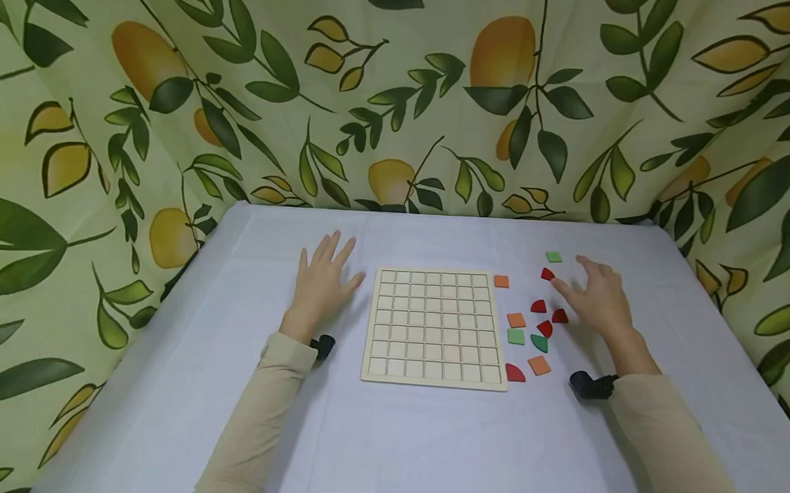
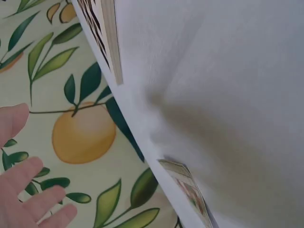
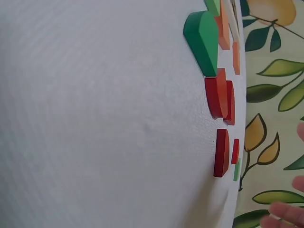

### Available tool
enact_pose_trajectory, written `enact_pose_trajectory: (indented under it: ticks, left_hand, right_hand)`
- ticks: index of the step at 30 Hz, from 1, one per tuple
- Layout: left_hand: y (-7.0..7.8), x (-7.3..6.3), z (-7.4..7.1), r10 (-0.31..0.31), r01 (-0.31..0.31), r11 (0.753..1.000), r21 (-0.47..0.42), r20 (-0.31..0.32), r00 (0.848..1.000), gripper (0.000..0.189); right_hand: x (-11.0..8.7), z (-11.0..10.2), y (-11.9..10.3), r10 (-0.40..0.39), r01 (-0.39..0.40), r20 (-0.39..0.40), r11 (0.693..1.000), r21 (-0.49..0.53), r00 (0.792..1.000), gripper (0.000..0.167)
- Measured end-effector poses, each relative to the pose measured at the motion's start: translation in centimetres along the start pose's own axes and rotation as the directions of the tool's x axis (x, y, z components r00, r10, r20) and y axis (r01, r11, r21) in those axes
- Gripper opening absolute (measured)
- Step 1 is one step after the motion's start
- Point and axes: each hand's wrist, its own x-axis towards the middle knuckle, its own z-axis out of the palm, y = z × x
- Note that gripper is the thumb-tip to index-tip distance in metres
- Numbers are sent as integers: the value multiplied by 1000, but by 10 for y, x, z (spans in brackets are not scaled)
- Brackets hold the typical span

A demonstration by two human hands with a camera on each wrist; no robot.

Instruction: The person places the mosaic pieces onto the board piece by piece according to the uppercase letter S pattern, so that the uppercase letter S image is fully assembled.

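A pale wooden grid board [image 1: 434, 382] lies flat on the white table. Just left of it, my left hand [image 1: 318, 287] is held with its fingers spread and nothing in it. Right of the board are scattered flat coloured pieces: several red quarter-round ones, such as the nearer red piece [image 1: 515, 373], orange squares [image 1: 539, 365], light green pieces [image 1: 515, 336] and a dark green quarter-round [image 3: 202, 40]. My right hand [image 1: 596, 293] hovers at their right side, empty, thumb and fingers apart. Its thumb tip is beside a red piece [image 1: 547, 274]; whether they touch, I cannot tell.
A patterned curtain [image 1: 418, 89] hangs behind and beside the white table [image 1: 423, 452]. Each wrist wears a small black camera. In the left wrist view, a pale-edged, dark-striped object [image 2: 104, 33] and a picture-faced object [image 2: 187, 187] stand near the table edge.
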Motion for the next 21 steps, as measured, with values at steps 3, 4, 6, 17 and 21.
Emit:
enact_pose_trajectory:
  ticks: [3,4,6,17,21]
  left_hand:
    - [4,-6,1,59,-59,998,-15,-2,998,64]
    - [6,-8,2,80,-80,997,-19,1,997,63]
    - [9,-13,4,127,-126,991,-33,9,992,61]
    - [28,-45,10,383,-358,919,-167,157,910,60]
    - [35,-54,12,467,-441,882,-165,181,865,62]
  right_hand:
    - [2,3,4,9,-10,19,996,85,1000,70]
    - [3,3,5,11,-15,30,993,116,999,67]
    - [5,4,8,29,-36,44,985,170,999,64]
    - [26,6,18,175,-248,236,911,329,956,59]
    - [38,10,19,235,-315,255,887,339,938,55]
